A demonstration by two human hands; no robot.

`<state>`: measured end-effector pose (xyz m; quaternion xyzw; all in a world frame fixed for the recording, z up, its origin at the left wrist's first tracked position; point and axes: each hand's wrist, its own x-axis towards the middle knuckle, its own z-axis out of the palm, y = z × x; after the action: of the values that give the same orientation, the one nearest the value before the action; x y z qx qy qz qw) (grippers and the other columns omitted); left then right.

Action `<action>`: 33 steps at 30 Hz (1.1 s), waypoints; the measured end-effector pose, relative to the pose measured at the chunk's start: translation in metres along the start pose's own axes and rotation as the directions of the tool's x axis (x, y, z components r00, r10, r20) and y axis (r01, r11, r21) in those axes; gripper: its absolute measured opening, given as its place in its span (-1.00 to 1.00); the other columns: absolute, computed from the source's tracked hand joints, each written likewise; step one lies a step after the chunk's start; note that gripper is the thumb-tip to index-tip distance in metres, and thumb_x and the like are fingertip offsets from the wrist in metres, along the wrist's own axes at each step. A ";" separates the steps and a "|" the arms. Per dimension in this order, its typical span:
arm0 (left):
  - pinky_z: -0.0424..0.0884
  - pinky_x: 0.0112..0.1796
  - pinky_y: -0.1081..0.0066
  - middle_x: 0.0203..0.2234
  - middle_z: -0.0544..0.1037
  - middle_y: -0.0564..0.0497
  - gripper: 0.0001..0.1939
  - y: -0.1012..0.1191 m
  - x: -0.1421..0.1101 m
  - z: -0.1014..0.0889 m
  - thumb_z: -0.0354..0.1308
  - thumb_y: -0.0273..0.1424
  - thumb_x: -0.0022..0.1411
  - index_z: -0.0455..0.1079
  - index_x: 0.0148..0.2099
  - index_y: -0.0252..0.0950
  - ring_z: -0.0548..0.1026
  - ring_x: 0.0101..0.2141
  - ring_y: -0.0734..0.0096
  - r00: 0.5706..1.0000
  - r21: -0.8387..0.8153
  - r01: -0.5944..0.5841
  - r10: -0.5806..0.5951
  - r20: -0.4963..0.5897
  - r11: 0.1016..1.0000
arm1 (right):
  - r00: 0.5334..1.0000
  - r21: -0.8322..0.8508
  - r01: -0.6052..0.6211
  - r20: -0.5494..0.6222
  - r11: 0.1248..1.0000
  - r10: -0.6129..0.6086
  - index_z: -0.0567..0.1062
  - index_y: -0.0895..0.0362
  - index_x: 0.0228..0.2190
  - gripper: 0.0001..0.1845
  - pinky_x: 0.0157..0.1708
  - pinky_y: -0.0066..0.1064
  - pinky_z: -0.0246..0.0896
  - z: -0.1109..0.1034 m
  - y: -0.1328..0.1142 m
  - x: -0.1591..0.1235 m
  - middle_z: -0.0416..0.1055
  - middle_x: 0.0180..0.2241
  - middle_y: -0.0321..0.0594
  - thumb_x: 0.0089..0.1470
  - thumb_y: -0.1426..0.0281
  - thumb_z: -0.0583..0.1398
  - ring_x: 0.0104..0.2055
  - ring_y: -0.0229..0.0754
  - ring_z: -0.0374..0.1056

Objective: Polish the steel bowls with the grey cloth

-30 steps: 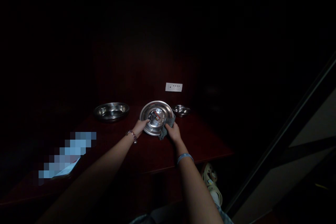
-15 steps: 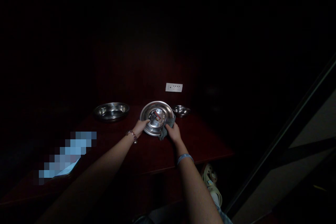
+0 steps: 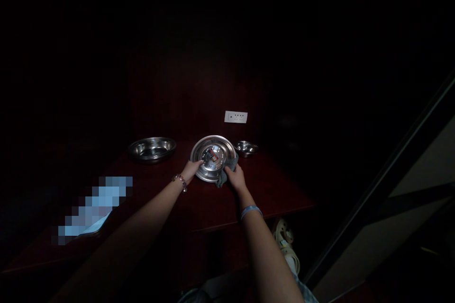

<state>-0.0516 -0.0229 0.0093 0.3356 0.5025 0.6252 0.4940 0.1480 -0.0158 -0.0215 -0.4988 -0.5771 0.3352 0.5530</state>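
Observation:
A round shiny metal basin [image 3: 213, 174] with a red and black label inside is tilted up toward me above the table. My left hand [image 3: 192, 169] grips its lower left rim, thumb on the inner side and fingers hidden behind. On the lower right rim, my right hand [image 3: 236, 176] is closed on a grey cloth [image 3: 222, 178], which is pressed around the basin's edge. Behind and to the right stands a small metal bowl [image 3: 247, 149], partly overlapped by the basin. A larger metal basin [image 3: 152, 150] rests on the table at the left.
The dark red table [image 3: 277, 194] runs along a dark wall with a white socket plate [image 3: 236, 117]. A bright blurred-out flat object [image 3: 95, 213] lies at the table's left. Below the right edge shows a light clog [image 3: 284, 241]; a slanted dark frame [image 3: 377, 180] stands at right.
Both hands keep their hold on the basin and cloth in nearly the same place. Only a very slight shift of the whole view shows.

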 end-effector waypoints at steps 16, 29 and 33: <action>0.50 0.17 0.09 -0.26 0.74 -0.23 -0.80 0.001 -0.002 -0.001 0.39 -0.63 0.08 0.58 -0.19 -0.42 0.69 0.00 0.04 1.000 0.021 0.019 -0.020 0.018 1.000 | 1.000 -0.008 0.011 -0.013 1.000 -0.011 0.60 0.12 -0.29 -0.73 -0.04 -0.24 0.49 0.000 -0.006 -0.002 0.69 -0.26 -0.16 -0.06 0.25 0.30 -0.15 0.00 0.59; 0.50 0.15 0.10 -0.32 0.74 -0.17 -0.79 0.001 -0.004 0.001 0.41 -0.59 0.03 0.58 -0.23 -0.39 0.69 -0.01 0.05 1.000 0.024 -0.021 0.021 0.012 0.999 | 1.000 -0.044 -0.003 -0.023 0.999 0.002 0.61 0.15 -0.28 -0.73 -0.03 -0.20 0.50 0.000 -0.016 -0.008 0.68 -0.25 -0.13 -0.02 0.27 0.28 -0.16 0.01 0.60; 0.47 0.19 0.10 -0.26 0.74 -0.21 -0.82 0.002 -0.005 0.002 0.36 -0.63 0.09 0.58 -0.21 -0.40 0.67 0.03 0.04 1.000 0.024 -0.025 0.025 0.003 0.999 | 1.000 -0.038 0.001 -0.021 0.999 -0.002 0.62 0.16 -0.24 -0.70 -0.01 -0.18 0.50 -0.001 -0.014 -0.009 0.69 -0.22 -0.11 -0.02 0.25 0.30 -0.14 0.03 0.61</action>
<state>-0.0494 -0.0272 0.0122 0.3488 0.5050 0.6247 0.4828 0.1448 -0.0283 -0.0107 -0.5121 -0.5778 0.3186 0.5499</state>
